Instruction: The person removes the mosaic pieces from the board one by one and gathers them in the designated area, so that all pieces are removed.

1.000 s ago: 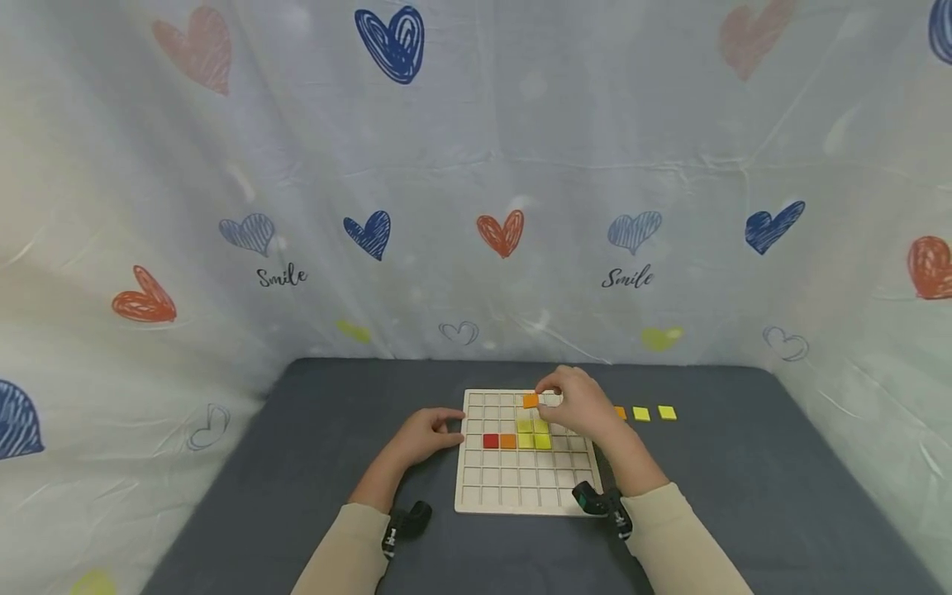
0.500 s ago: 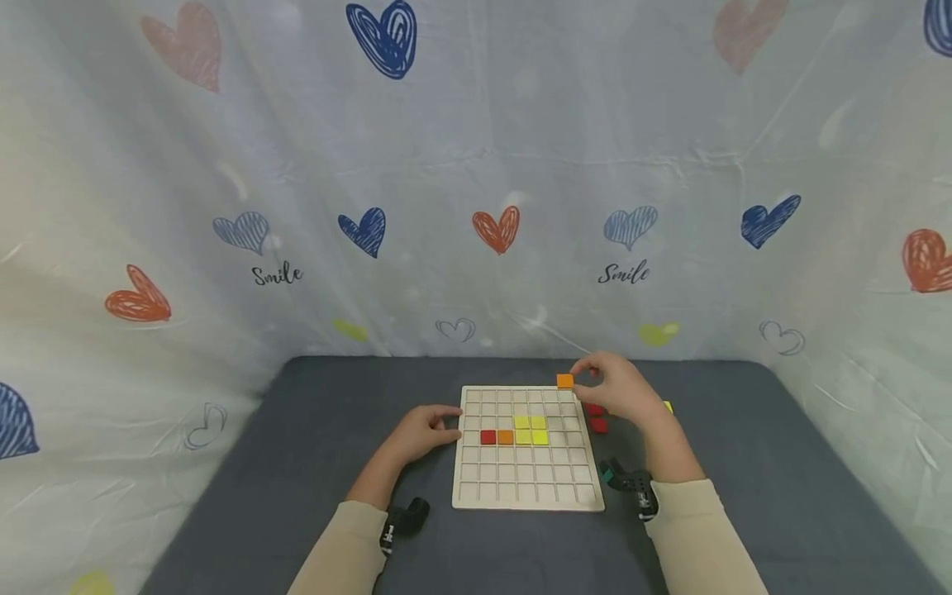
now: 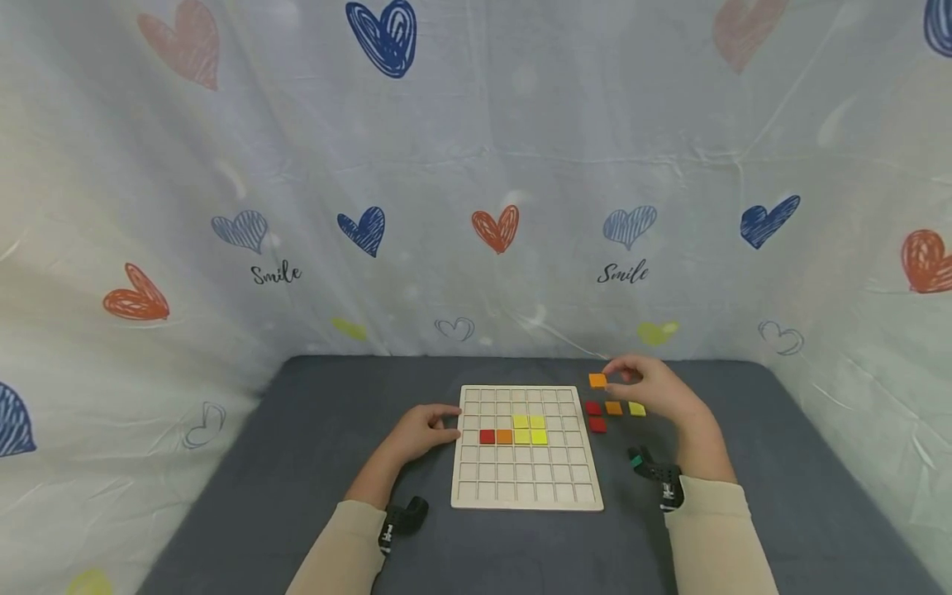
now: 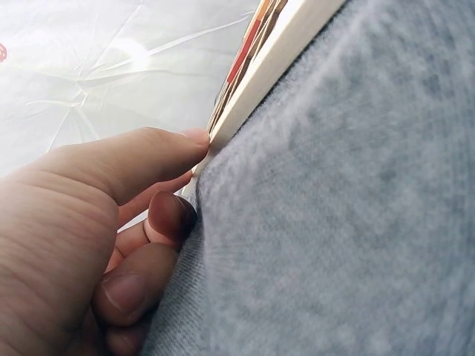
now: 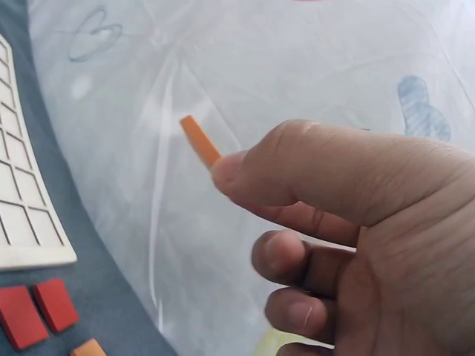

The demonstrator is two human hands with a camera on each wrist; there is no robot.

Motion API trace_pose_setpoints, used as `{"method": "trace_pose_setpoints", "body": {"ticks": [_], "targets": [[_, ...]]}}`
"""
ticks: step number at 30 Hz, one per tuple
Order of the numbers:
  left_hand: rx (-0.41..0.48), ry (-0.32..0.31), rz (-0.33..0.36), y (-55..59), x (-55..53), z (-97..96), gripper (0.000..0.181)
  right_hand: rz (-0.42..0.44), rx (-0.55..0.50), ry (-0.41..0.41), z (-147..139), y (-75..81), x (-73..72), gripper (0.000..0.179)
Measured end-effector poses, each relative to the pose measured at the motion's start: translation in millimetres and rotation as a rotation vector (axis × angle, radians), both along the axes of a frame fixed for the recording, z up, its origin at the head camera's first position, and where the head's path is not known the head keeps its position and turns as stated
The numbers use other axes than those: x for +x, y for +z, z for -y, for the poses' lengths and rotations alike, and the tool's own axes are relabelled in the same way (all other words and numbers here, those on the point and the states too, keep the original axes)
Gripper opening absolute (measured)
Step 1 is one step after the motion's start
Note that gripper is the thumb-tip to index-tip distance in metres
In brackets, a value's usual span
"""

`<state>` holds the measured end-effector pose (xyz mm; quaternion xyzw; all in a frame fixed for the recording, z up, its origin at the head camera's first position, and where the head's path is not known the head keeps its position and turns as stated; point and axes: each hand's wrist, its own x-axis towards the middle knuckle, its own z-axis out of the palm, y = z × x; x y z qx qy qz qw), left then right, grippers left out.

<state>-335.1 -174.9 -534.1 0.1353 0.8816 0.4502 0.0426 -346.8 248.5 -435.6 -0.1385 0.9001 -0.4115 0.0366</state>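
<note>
one orange square tile [image 3: 597,380], pinched in the right hand [image 3: 654,388], was raised near two red tiles [image 3: 597,425]. one wooden grid board [image 3: 526,472] lay on the worktop [image 3: 759,487]; the left hand [image 3: 419,434], relaxed, touched its left edge.

"Smile" [image 3: 276,272] stands twice in black script on the curtain [image 3: 431,132]; white marks on the wrist straps [image 3: 386,533] are too small to read.
</note>
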Motion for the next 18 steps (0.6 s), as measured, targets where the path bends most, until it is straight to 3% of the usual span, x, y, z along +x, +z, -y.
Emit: {"method": "trace_pose_setpoints", "body": {"ticks": [12,18], "targets": [[-0.003,0.002,0.007,-0.3,1.1,0.8,0.044,0.122,0.027,0.043,-29.3,-18.2,0.3,0.026],[-0.005,0.008,0.002,0.4,0.8,-0.5,0.044,0.198,0.100,0.010,-35.7,-31.2,-1.0,0.024]]}}
